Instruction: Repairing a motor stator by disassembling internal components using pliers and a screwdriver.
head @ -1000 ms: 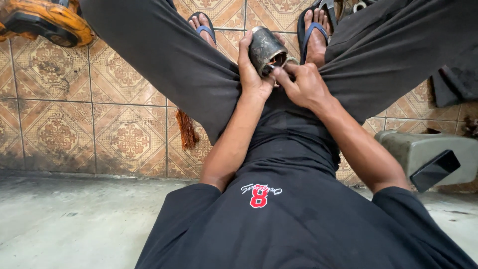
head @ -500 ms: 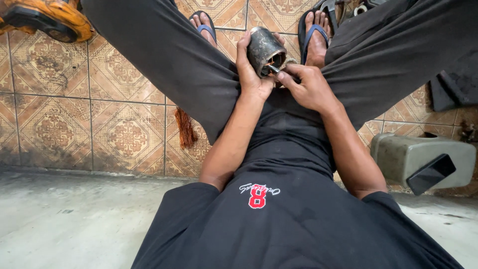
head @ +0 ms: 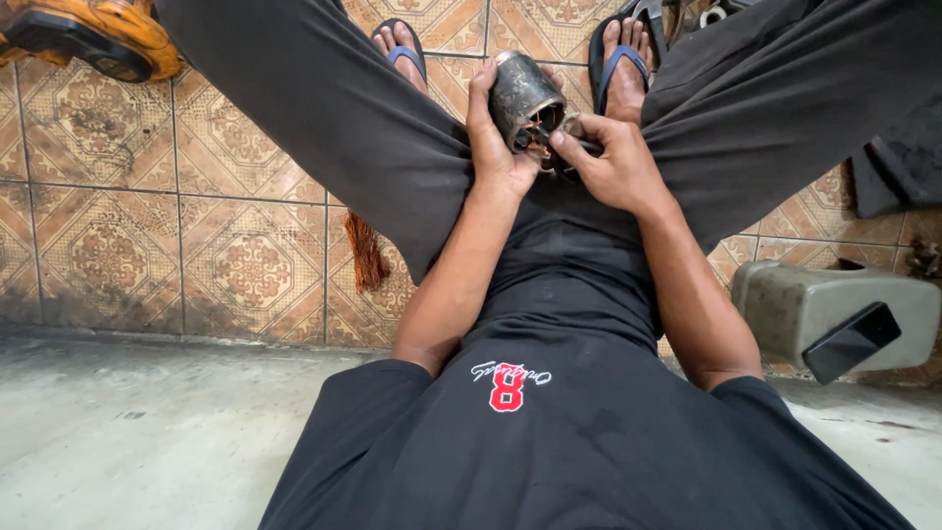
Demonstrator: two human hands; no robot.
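Note:
I sit with my legs spread over a patterned tile floor. My left hand grips a dark, dirty metal cylinder, a motor housing with wires showing at its open end. My right hand is closed on a small metal piece at that open end, pinching it with thumb and fingers against the wires. Both hands are held between my knees, above my lap.
An orange power tool lies at the top left. A bundle of copper wire rests on the tiles by my left thigh. A grey box with a black phone on it stands at the right. Metal tools lie beyond my feet.
The view has shifted slightly. My hands stay on the cylinder; my right fingers have worked in closer at its open end.

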